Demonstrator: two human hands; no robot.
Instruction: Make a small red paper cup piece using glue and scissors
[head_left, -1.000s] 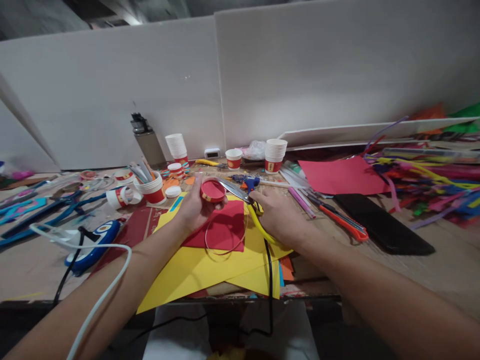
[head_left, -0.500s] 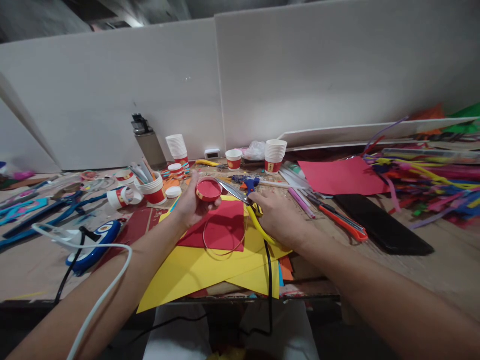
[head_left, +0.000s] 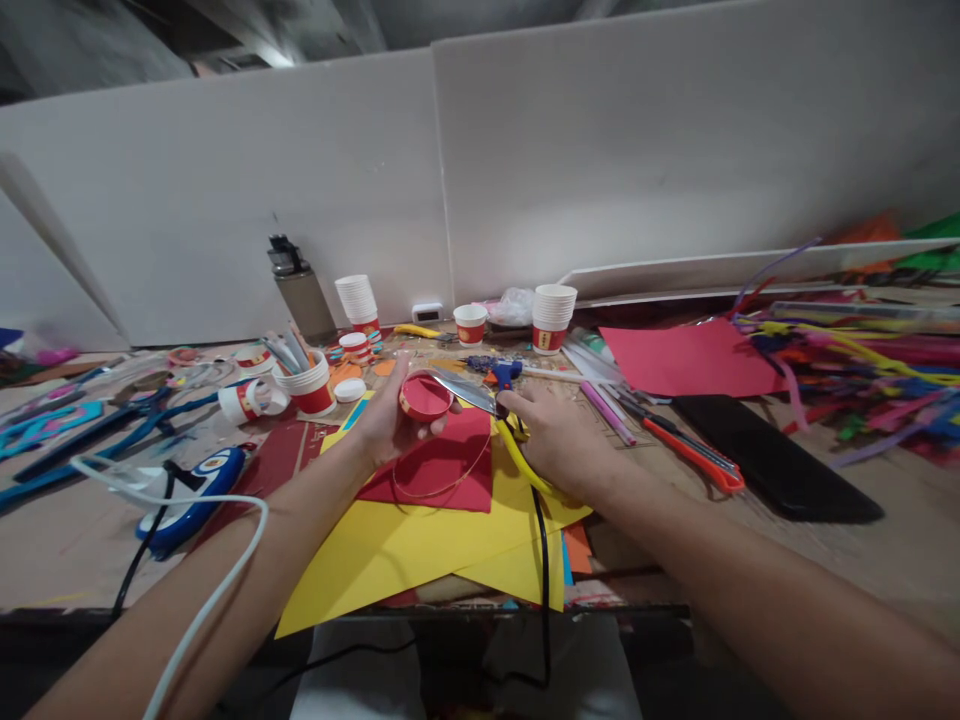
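Note:
My left hand (head_left: 390, 418) is wrapped round a short red cup piece (head_left: 426, 396) with a red inside, tilted so that its opening shows. In my right hand (head_left: 551, 435) are scissors with yellow handles (head_left: 519, 456). Their metal blades (head_left: 465, 391) point left and reach the rim of the cup piece. A thin curved strip (head_left: 442, 494) hangs below the piece, over red paper (head_left: 457, 465). Yellow sheets (head_left: 375, 550) lie under the red paper.
Paper cups (head_left: 553, 318) stand at the back, near a blue glue gun (head_left: 504, 374). On the right are an orange cutter (head_left: 697, 455), a black phone (head_left: 776, 455) and coloured strips (head_left: 885, 385). Pens fill a cup (head_left: 311, 390) on the left, beyond a white cable (head_left: 217, 590).
The cup piece has shifted slightly right and down in the view, and the thin strip under it has swung left. The whole table sits a little lower in view. Both holds are unchanged.

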